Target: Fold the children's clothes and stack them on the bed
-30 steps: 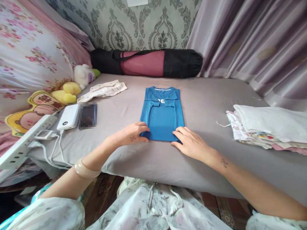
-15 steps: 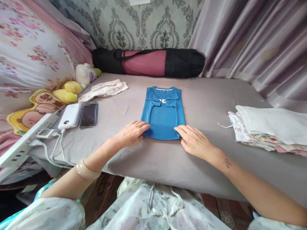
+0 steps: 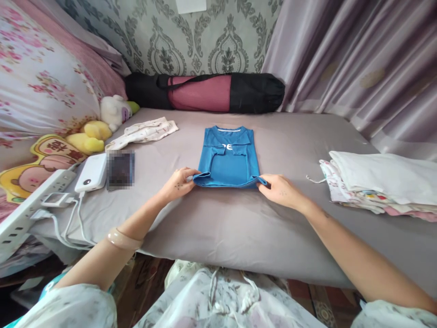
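A blue shirt (image 3: 228,161) lies front up in the middle of the bed, its sides and sleeves folded inward over white lettering. Its neckline points away from me. My left hand (image 3: 179,182) pinches the near left corner of the hem. At the near right corner, my right hand (image 3: 278,189) grips the hem with the fingers tucked beneath the cloth. Between both hands the hem edge is lifted slightly and curls up off the sheet.
A stack of folded clothes (image 3: 378,182) lies at the right. On the left are a patterned cloth (image 3: 145,131), a power bank (image 3: 91,173), a blurred dark phone-like object (image 3: 120,169), a power strip (image 3: 37,205) and plush toys (image 3: 88,136). A rolled bag (image 3: 201,93) lines the back.
Both hands have taken hold of the shirt's hem corners and raised the near edge a little, moving it away from me. The view has shifted slightly.
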`<action>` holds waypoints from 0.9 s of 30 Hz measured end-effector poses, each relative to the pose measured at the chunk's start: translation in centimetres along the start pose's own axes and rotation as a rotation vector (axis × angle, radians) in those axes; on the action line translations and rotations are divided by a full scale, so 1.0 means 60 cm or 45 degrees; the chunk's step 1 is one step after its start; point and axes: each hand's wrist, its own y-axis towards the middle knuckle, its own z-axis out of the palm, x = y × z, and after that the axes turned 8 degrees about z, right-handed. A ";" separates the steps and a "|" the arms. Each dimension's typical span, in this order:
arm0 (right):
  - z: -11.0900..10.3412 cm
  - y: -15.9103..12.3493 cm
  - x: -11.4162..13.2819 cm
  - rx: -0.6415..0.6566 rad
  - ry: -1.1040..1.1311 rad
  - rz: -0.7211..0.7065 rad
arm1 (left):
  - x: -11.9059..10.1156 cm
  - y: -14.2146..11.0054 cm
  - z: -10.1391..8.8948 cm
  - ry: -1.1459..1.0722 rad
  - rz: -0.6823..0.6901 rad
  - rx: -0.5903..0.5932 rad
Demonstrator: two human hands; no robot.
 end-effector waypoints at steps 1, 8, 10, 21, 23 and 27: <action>-0.001 0.005 -0.002 -0.002 0.023 0.047 | 0.001 0.004 0.001 -0.030 -0.029 -0.019; 0.027 0.038 -0.029 -0.109 0.158 0.174 | -0.004 0.028 0.015 -0.179 -0.307 -0.123; 0.034 0.045 -0.032 -0.138 0.122 0.230 | -0.007 0.034 0.019 -0.160 -0.366 -0.182; 0.040 0.060 -0.021 -0.155 -0.009 0.461 | -0.011 0.049 0.025 -0.036 -0.535 -0.245; 0.043 0.060 -0.023 -0.156 0.009 0.486 | -0.009 0.048 0.028 -0.034 -0.569 -0.256; 0.051 0.061 -0.030 -0.159 0.008 0.493 | -0.007 0.048 0.033 -0.023 -0.615 -0.242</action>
